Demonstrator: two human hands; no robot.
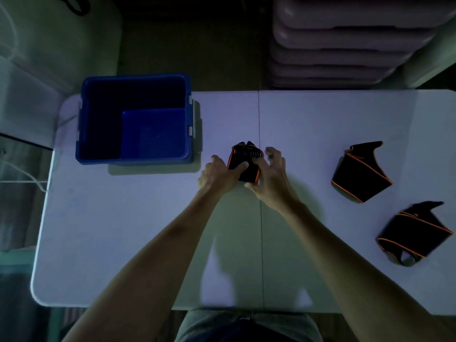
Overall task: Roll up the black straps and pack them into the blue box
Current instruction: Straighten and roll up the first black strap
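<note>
— Strap [245, 164] at the table's [148, 230] middle: why both hands?
— Your left hand [219, 174] pins the roll with its thumb so it can't unwind; your right hand [270, 176] cups its end, fingers spread.
— And the rest?
— Box [134, 157] left, apparently empty; two loose straps [361, 171] wait right — within reach.

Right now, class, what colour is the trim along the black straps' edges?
Orange, clearest in the head view on the unrolled strap.
</note>
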